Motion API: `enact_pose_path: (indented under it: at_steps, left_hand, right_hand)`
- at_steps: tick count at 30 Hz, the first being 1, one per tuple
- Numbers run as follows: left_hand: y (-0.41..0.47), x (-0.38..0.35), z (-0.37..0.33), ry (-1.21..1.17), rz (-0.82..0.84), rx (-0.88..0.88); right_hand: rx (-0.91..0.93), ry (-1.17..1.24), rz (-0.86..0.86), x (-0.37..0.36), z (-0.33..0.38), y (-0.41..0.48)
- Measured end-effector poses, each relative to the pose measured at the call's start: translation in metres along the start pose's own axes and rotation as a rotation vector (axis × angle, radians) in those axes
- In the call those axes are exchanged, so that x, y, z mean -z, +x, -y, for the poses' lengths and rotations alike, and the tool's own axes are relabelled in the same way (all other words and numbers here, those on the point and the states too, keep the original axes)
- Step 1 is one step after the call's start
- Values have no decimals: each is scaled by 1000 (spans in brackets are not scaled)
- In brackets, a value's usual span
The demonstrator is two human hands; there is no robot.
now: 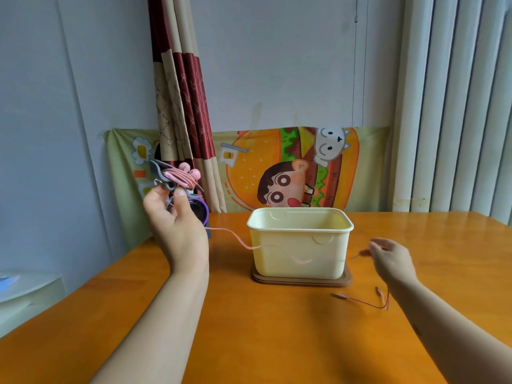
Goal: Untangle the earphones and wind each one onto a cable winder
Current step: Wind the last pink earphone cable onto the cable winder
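One earphone looks mostly wound: your left hand (177, 228) is raised above the table's (249, 328) left edge, fingertips and thumb pinching the grey winder (162, 174), with the pink earphone (182, 177) coiled round it in several turns and the buds sitting on top. The remaining pink cable (235, 237) trails from that hand, across the front of the cream tub (300, 245), to your right hand (393, 259), whose curled fingers seem to pinch it, though blur makes that uncertain. A thin reddish lead (368, 302) lies loose on the table beneath your right wrist. Whether it is this cable's tail or a second earphone I cannot tell. By my judgement, you have that slack left to wind in, and no second winder shows.
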State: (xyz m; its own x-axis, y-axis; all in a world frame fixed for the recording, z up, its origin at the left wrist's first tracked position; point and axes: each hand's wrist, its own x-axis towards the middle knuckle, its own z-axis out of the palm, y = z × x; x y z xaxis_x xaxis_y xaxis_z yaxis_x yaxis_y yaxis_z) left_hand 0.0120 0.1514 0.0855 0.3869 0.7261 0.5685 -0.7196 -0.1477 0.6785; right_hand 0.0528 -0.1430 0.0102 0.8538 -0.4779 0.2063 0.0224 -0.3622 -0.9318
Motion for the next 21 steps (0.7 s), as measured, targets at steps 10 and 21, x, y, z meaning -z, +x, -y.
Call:
enact_pose_path:
  at_steps: [10, 21]
  left_hand:
    - [-25, -12, -43, -108, 221, 25]
    - [-39, -14, -67, -298, 512, 357]
  right_hand:
    - [444, -430, 282, -14, 54, -29]
    - [478, 375, 852, -30, 135, -120]
